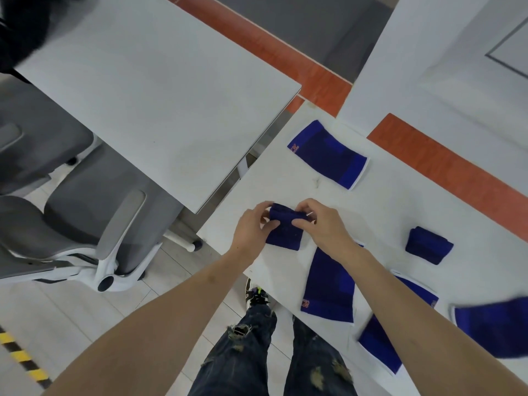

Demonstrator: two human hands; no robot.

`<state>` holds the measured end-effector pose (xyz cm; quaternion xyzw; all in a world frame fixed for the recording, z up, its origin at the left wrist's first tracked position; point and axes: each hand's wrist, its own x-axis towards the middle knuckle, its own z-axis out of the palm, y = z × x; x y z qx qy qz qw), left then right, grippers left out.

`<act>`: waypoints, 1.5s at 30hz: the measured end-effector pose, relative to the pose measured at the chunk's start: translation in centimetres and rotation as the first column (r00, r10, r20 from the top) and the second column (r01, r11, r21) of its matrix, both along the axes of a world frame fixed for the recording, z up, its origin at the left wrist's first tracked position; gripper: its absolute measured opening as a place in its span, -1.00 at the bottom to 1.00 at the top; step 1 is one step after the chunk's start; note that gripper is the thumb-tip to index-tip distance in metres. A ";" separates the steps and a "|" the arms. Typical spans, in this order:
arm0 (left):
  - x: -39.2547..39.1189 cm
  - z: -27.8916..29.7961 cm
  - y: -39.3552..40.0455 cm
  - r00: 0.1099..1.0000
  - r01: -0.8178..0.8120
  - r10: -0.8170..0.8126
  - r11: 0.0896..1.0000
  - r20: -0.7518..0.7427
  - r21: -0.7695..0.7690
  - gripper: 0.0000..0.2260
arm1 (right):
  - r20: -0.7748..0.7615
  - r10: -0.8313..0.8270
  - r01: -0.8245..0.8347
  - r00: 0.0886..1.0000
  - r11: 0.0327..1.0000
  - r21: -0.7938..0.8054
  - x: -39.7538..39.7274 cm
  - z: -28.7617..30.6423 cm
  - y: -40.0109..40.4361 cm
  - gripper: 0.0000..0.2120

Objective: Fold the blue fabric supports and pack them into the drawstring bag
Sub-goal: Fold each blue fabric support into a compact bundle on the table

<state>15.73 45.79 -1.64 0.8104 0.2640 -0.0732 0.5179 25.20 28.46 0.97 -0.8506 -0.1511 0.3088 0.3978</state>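
Observation:
Both my hands grip one blue fabric support (285,228) near the left end of the white table (385,212); its top part is doubled over. My left hand (251,230) pinches its left side and my right hand (323,224) pinches its right side. A folded support (428,245) lies to the right. One flat support (328,154) lies farther back. Several more flat supports lie nearer me: one (328,284) under my right forearm, another (380,345) at the table's near edge, and one (494,327) at the right border. No drawstring bag is in view.
A second white table (148,92) stands to the left, with a narrow gap between the two. A grey office chair (85,224) sits under it. My legs and a shoe (254,295) show below the table edge. Orange floor stripes (445,164) run behind.

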 end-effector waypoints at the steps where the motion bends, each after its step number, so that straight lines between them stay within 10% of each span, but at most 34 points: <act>1: 0.4 0.5 0.2 0.999 0.024 -0.026 0.998 0.044 0.055 -0.72 | 0.050 -0.018 0.017 0.999 1.000 0.025 0.2 0.2 0.0 -0.80; 9: 1.0 -0.3 2.2 0.922 0.129 -0.266 0.897 0.283 0.423 -0.78 | 0.579 0.273 -0.240 0.768 0.961 -0.134 -0.1 -1.5 -1.5 -0.69; 15: -1.8 -2.8 1.5 0.945 0.303 -0.326 0.893 0.013 0.332 -0.77 | 0.272 0.379 -0.301 0.884 0.909 -0.287 -2.2 -3.3 -2.3 -0.74; 28: -0.8 -1.9 0.1 0.978 -0.198 0.182 0.966 -0.106 -0.168 -0.77 | 0.119 0.022 -0.001 0.993 0.984 -0.177 -0.8 -4.7 0.8 -0.73; 37: -1.1 -2.7 0.2 0.998 -0.055 0.056 0.990 -0.006 0.133 -0.74 | 0.072 0.018 0.005 0.997 0.954 -0.298 0.2 -4.9 1.9 -0.75; 41: -2.2 -3.5 0.9 0.909 0.203 -0.384 0.746 0.161 0.634 -0.65 | 0.036 0.060 -0.045 0.998 0.943 -0.331 0.8 -4.6 1.8 -0.79; 45: -3.1 -4.2 2.1 0.696 0.472 -0.710 0.346 -0.103 0.811 -0.53 | 0.017 0.090 -0.078 0.996 0.932 -0.354 1.5 -4.3 2.0 -0.82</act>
